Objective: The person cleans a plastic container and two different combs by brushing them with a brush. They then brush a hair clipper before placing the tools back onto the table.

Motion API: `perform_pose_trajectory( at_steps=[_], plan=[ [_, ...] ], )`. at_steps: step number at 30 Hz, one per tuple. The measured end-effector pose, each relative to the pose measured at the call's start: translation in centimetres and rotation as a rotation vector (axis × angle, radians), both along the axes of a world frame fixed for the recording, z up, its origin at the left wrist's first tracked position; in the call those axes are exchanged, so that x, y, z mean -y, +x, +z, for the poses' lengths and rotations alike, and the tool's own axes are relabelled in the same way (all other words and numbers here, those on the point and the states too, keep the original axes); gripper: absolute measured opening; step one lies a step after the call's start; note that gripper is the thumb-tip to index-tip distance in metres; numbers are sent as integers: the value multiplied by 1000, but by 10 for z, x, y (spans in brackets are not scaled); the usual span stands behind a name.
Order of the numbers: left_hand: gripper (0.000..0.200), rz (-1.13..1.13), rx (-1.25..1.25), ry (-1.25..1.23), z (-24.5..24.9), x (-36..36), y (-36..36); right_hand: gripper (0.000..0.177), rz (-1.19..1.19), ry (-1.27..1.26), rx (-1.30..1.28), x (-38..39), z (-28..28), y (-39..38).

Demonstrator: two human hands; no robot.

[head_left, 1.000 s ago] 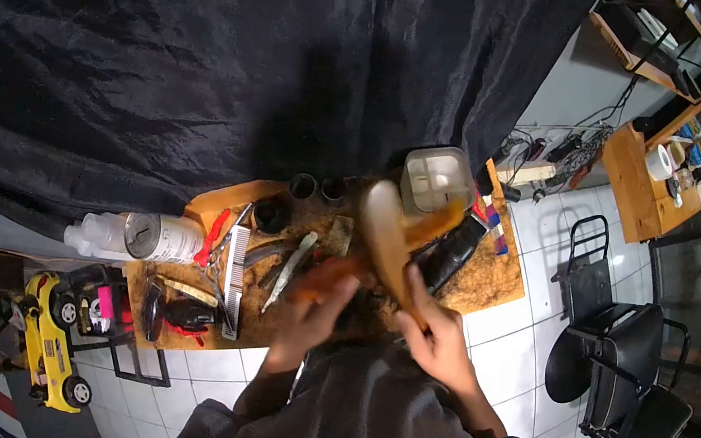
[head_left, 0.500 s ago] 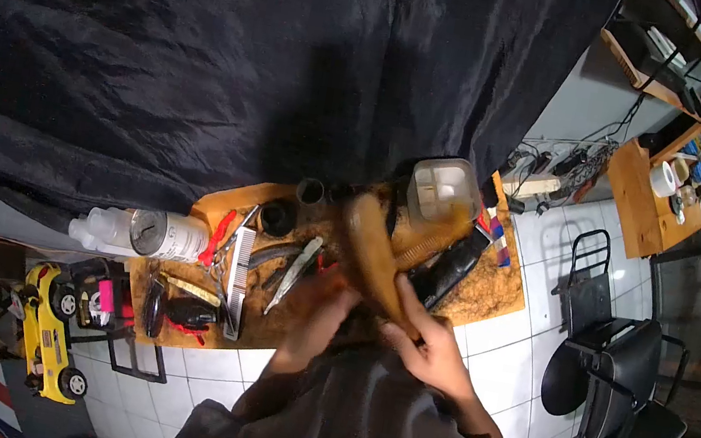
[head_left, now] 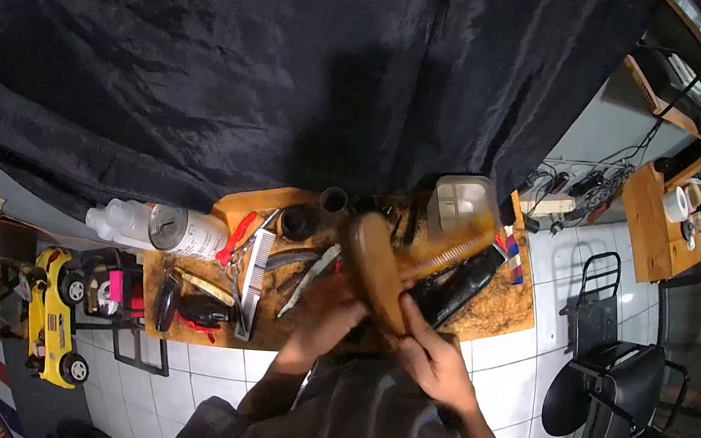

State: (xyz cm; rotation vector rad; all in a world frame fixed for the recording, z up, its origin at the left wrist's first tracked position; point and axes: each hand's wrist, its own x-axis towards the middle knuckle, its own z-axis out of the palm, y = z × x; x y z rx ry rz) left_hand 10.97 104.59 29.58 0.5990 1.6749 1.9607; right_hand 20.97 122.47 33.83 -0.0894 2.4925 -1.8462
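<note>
My right hand [head_left: 431,358] grips the lower end of a brown wooden brush [head_left: 374,267] that points up and away from me. An amber comb [head_left: 447,255] lies across the brush's upper side, slanting toward the right. My left hand [head_left: 323,323] is closed around the comb's near end, right beside the brush. Both hands hover over a wooden shelf [head_left: 510,313] crowded with barber tools. A black clipper [head_left: 460,290] lies just right of the brush.
A large black cape [head_left: 255,66] fills the upper view. On the shelf lie a white comb [head_left: 253,282], red-handled scissors [head_left: 240,234], a spray bottle [head_left: 157,227] and a clear plastic box [head_left: 461,204]. A yellow toy car [head_left: 53,314] sits at left, a black chair [head_left: 617,390] at right.
The view has shifted a little to the right and down. The brush tilted lower and closer to the shelf, and my hands drew nearer together around it.
</note>
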Motion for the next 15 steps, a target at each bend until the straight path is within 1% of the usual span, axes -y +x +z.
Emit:
perform_pose_trajectory(
  at_steps=[1,2,3,5,6,7,9,10,12,13,15],
  plan=[
    [34,-12,-95,-158,15,-1,8,47,-59,-20,36,1,1,0],
    [31,-43,-161,-233,27,-2,14,49,-115,-75,119,0,8,-1],
    [28,-59,-199,-247,32,-5,19,50,-175,-134,198,0,14,-2],
    [26,-109,-290,-208,27,-7,19,52,-241,-241,162,-1,16,-7],
    [26,-78,-144,-121,14,-9,22,53,-270,-294,145,-1,16,-7],
    [25,-41,1,-35,1,-8,23,52,-233,-243,113,-1,15,-5],
    [25,44,-102,-56,-24,1,8,49,-151,-146,51,-2,11,2],
    [25,84,-91,-13,-29,3,3,47,-111,-124,59,-1,11,3],
    [25,87,-41,90,-26,6,-1,45,-31,-81,72,0,10,7],
    [25,60,-76,82,-21,7,0,45,-14,-41,28,-1,4,8],
    [26,-53,-480,-202,-8,9,-3,47,-45,-65,32,1,3,8]
  ],
)
